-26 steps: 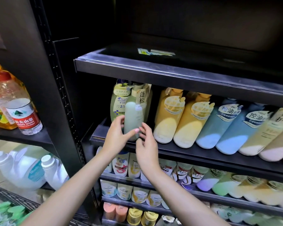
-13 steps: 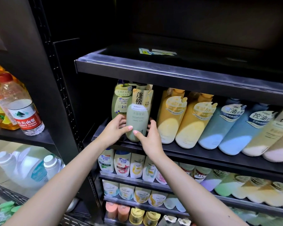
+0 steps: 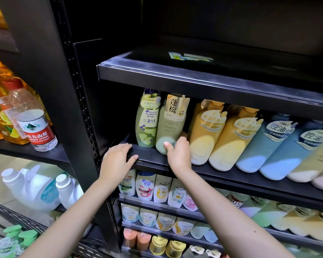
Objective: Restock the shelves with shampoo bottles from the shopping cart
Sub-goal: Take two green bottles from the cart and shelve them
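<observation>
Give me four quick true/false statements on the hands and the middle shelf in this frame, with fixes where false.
1. The right hand touches the pale green bottle. True.
2. The left hand grips the apple-label bottle. False: it rests on the shelf edge, apart from it.
3. The pale green bottle stands right of the apple-label bottle. True.
4. The top shelf is packed with bottles. False: only flat labels show there.

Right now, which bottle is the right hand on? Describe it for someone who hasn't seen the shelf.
Second shelf down, far left end. The pale green bottle stands second from left, between the apple-print bottle and the yellow bottles. Only it has a beige neck tag.
</observation>
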A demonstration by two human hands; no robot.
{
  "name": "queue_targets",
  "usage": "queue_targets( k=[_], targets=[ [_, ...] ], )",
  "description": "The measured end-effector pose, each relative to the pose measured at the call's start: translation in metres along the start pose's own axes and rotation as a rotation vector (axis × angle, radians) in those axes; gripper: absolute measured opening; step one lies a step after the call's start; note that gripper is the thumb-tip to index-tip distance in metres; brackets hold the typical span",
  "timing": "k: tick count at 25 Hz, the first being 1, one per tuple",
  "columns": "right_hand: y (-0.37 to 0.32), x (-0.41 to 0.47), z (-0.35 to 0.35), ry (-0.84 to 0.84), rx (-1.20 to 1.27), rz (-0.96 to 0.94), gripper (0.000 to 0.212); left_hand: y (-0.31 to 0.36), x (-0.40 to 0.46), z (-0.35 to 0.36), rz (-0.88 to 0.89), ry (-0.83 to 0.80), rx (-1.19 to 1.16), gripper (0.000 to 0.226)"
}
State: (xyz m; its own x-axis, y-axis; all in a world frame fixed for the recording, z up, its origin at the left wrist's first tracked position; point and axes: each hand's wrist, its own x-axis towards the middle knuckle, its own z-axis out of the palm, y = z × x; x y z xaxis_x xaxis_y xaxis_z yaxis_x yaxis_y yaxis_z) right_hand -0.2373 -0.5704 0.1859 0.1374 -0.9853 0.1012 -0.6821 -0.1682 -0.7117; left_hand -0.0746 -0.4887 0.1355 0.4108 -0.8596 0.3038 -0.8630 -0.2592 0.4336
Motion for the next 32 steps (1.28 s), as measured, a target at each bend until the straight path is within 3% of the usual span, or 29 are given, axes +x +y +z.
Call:
queue_targets(
  k=[10,15,20,25,32],
  targets=[
    [-0.002,-0.002,0.002,-0.016,0.008,0.043,0.035,-0.004,-0.003,0.015,-0.009,-0.062,0.057,0.051],
    [0.013,-0.055,-0.016,-0.137,0.02,-0.154,0.058,0.013,-0.031,-0.001,-0.013,-0.098,0.073,0.058],
    [0.078,-0.133,-0.035,-0.287,-0.286,-0.461,0.059,0.032,-0.126,-0.011,0.098,-0.098,0.16,0.054],
    [0.146,-0.229,-0.04,-0.485,-0.491,-0.471,0.06,0.042,-0.266,0.002,0.033,-0.329,0.282,0.064],
    [0.19,-0.355,-0.027,-0.79,-0.517,-0.462,0.059,0.019,-0.426,-0.006,-0.17,-0.537,0.298,0.062]
  ],
)
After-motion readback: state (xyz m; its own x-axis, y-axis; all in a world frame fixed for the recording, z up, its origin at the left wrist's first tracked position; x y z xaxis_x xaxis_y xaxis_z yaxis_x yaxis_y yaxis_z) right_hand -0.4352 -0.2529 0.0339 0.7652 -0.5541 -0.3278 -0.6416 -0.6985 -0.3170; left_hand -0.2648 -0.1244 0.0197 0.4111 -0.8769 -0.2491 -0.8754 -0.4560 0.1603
